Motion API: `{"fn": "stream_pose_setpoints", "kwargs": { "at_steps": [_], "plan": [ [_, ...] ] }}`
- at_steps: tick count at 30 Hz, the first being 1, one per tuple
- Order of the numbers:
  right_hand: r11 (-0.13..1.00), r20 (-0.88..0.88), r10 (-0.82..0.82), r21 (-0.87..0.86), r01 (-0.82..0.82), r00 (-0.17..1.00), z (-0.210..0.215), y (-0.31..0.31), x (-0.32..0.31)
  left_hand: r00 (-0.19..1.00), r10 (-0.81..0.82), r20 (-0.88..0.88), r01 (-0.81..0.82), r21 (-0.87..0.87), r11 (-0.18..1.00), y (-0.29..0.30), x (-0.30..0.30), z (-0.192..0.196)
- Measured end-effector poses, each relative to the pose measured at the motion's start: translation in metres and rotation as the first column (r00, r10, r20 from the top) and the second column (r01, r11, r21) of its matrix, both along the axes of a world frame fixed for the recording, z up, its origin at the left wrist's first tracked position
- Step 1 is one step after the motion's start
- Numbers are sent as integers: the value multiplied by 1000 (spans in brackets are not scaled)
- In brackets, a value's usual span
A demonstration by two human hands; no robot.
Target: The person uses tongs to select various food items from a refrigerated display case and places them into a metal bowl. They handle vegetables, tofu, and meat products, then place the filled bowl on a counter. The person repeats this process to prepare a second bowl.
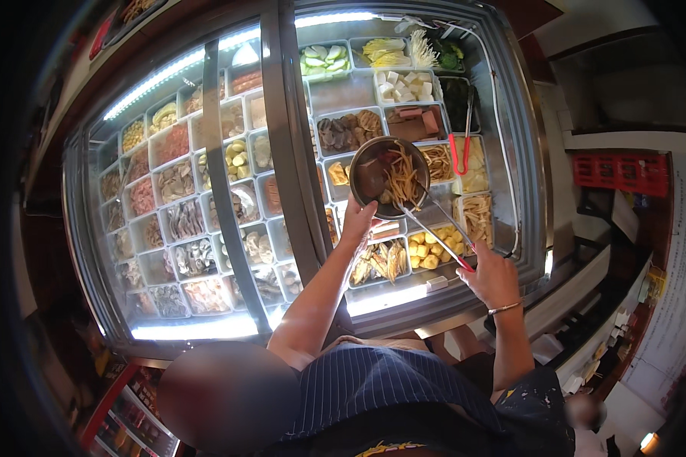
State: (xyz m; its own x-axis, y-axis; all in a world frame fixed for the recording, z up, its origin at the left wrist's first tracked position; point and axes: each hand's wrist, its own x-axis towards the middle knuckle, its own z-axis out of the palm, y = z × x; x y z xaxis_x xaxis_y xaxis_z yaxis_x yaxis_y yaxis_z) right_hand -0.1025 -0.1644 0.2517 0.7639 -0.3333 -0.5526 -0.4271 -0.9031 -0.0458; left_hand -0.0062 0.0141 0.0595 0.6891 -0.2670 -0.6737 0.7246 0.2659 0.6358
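Note:
My left hand (357, 222) grips the near-left rim of a round metal bowl (369, 183) held over the open part of a glass-topped display case. Brown strips of food (404, 179) lie in the bowl, with something dark red beside them. In my right hand (494, 279) are metal tongs (439, 238) with red handles, closed on by the fingers. The tips of these tongs reach into the bowl at its near-right side; whether they pinch a strip is too small to tell. Under the bowl, some food bins are partly hidden.
Clear bins hold yellow chunks (432, 250), white tofu-like cubes (404, 86), pink blocks (415, 122) and sliced green vegetables (325, 59). Another pair of red-handled tongs (460, 156) rests at the right. A metal frame (286, 137) divides the case; glass covers its left side. A red crate (610, 169) stands far right.

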Motion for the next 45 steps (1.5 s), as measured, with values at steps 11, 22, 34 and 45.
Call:
{"fn": "stream_pose_setpoints", "kwargs": {
  "at_steps": [11,22,34,45],
  "plan": [
    [995,90,54,-94,-45,995,13,19,5,998,16,-60,-27,-193,981,8,5,3],
    [991,240,136,-34,-131,961,-23,-16,18,990,118,-78,-127,-131,983,5,11,17],
    [959,178,198,166,-228,964,-47,-106,30,944,329,7,-327,-76,942,-59,-12,24],
    [904,200,192,345,-253,961,-17,-164,17,943,329,41,-319,-158,934,-109,-29,23]
  ]
}}
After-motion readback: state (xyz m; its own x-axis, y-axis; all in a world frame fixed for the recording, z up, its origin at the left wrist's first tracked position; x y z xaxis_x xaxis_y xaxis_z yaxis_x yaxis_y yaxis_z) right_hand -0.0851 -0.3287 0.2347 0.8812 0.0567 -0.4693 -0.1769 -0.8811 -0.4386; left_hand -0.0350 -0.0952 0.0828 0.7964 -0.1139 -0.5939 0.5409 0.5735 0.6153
